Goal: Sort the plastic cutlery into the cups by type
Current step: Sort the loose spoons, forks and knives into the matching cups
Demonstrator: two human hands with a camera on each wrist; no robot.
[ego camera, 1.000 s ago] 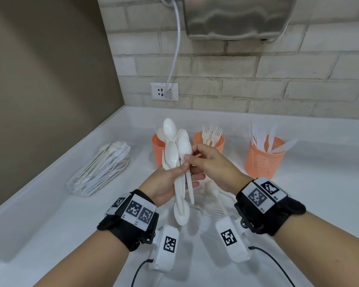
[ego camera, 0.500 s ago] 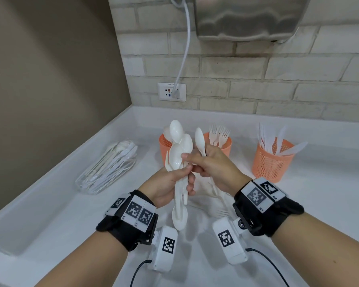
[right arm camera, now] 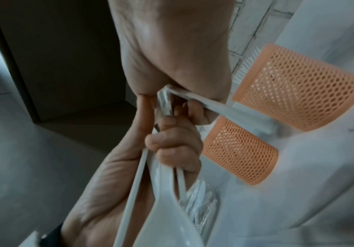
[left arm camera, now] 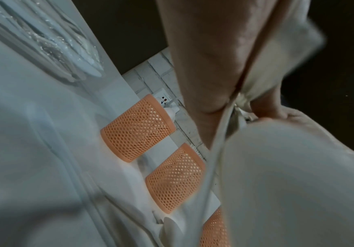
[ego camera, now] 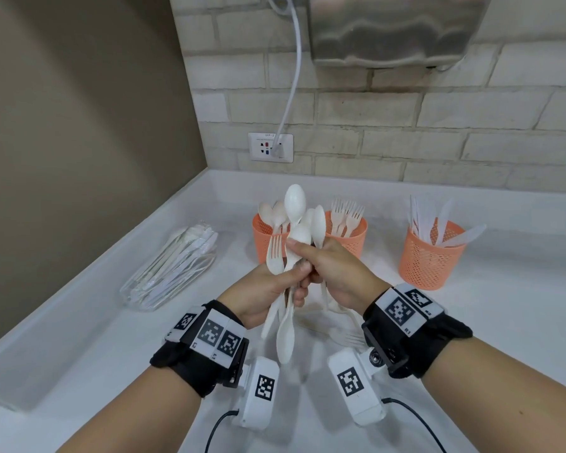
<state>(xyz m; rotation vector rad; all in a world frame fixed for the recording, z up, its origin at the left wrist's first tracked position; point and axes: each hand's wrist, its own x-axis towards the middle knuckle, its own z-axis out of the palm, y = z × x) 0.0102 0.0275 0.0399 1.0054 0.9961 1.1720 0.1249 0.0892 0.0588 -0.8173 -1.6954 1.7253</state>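
Note:
My left hand (ego camera: 296, 277) grips a bundle of white plastic cutlery (ego camera: 295, 204) upright above the counter: several spoons and one fork (ego camera: 274, 253), with one spoon bowl (ego camera: 285, 341) hanging below. My right hand (ego camera: 307, 253) presses against the left hand and grips a spoon (ego camera: 318, 227) beside the bundle. Behind stand three orange mesh cups: the left cup (ego camera: 262, 240) holds spoons, the middle cup (ego camera: 355, 238) forks, the right cup (ego camera: 428, 259) knives. In the right wrist view my left hand's fingers (right arm camera: 176, 145) curl round the handles. The left wrist view shows a spoon bowl (left arm camera: 288, 183) close up.
A clear plastic bag of white cutlery (ego camera: 174, 266) lies at the left on the white counter (ego camera: 504, 322). A few loose pieces (ego camera: 350, 336) lie on the counter under my hands. A wall socket (ego camera: 270, 147) with a plugged cable sits on the brick wall behind.
My right hand drew one spoon out of the bundle and now holds it close beside the bundle, hands touching. A fork now shows at the bundle's left.

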